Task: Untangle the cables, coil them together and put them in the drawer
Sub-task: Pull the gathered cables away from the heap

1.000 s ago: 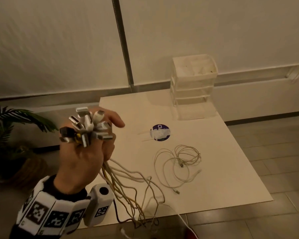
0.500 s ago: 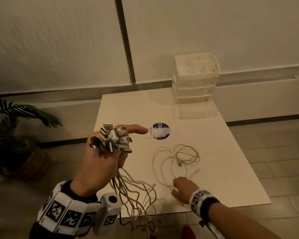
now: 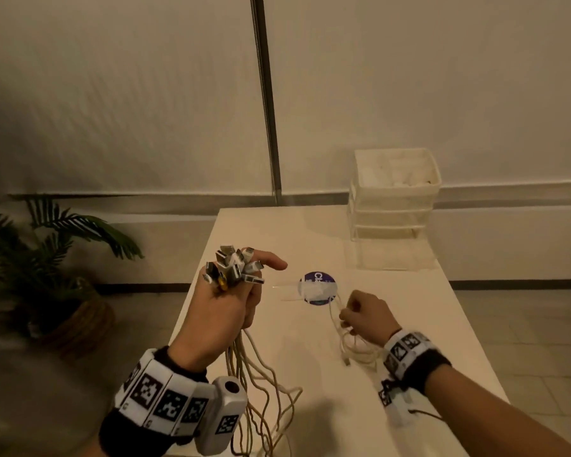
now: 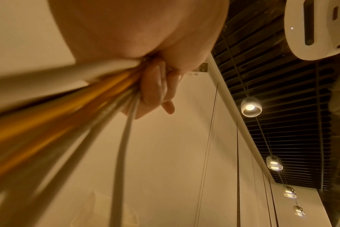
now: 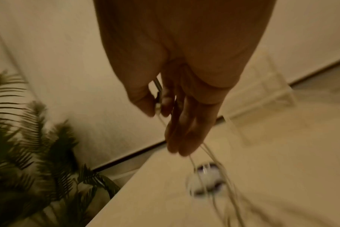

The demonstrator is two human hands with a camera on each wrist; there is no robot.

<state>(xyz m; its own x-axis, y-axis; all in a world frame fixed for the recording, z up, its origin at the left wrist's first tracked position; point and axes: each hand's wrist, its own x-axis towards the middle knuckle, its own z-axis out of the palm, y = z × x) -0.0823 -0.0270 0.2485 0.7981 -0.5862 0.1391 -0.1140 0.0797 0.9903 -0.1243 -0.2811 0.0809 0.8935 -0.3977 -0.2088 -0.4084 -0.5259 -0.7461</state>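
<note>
My left hand point(image 3: 231, 301) is raised over the table's left edge and grips a bundle of cables point(image 3: 254, 384); their plugs point(image 3: 234, 268) stick up above the fist and the cords hang down past the table's front. In the left wrist view the fingers point(image 4: 155, 87) curl round the blurred white and yellow cords point(image 4: 72, 110). My right hand point(image 3: 363, 316) holds a loose white cable point(image 3: 350, 344) just above the table; thumb and forefinger pinch its plug point(image 5: 158, 98) while loops trail down. A white drawer unit point(image 3: 393, 196) stands at the table's far right.
A round purple sticker with white tape point(image 3: 317, 288) lies mid-table between my hands. The white table point(image 3: 409, 324) ends near both wrists. A potted palm point(image 3: 47, 258) stands on the floor to the left. A wall runs behind.
My right hand came into view, reached the loose white cable on the table and has lifted it toward the sticker. The left hand with its bundle has moved right, over the table.
</note>
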